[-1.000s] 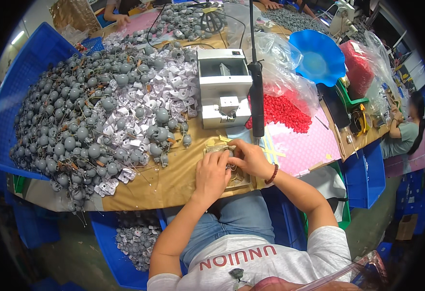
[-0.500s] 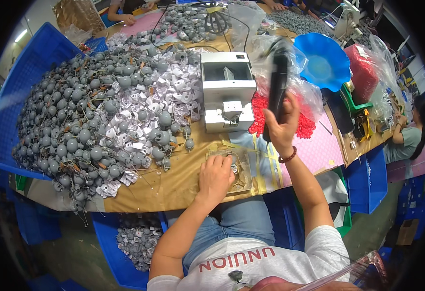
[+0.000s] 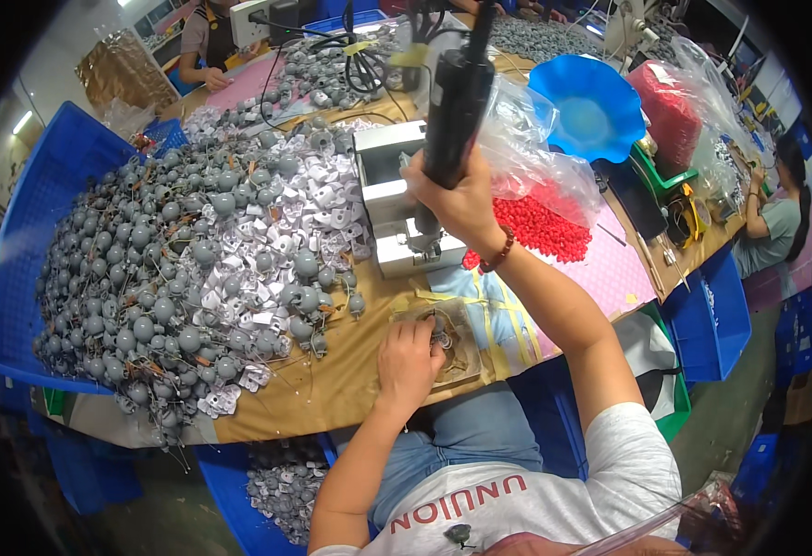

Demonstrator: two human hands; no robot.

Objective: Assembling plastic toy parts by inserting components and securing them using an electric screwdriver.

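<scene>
My right hand [image 3: 466, 199] is wrapped round a black electric screwdriver [image 3: 457, 116], which stands nearly upright. Its lower end points down at the front of a white box-shaped screw feeder [image 3: 389, 199]; my hand hides whether the tip touches. By the table's near edge, my left hand [image 3: 408, 361] rests on a square fixture block [image 3: 467, 360]. Its fingers are bent against a small grey part [image 3: 440, 335] seated there, which they partly cover.
A big heap of grey round parts [image 3: 146, 278] and white plastic pieces [image 3: 267, 222] spreads leftward from a tipped blue crate [image 3: 17, 269]. Red pieces [image 3: 545, 222], clear bags [image 3: 517, 120] and a blue bowl [image 3: 584, 102] lie right. Other people [image 3: 776, 218] sit around the table.
My right hand has carried the screwdriver leftward, from above the red pieces to the screw feeder. My left hand has stayed at the fixture block. The whole view has shifted slightly.
</scene>
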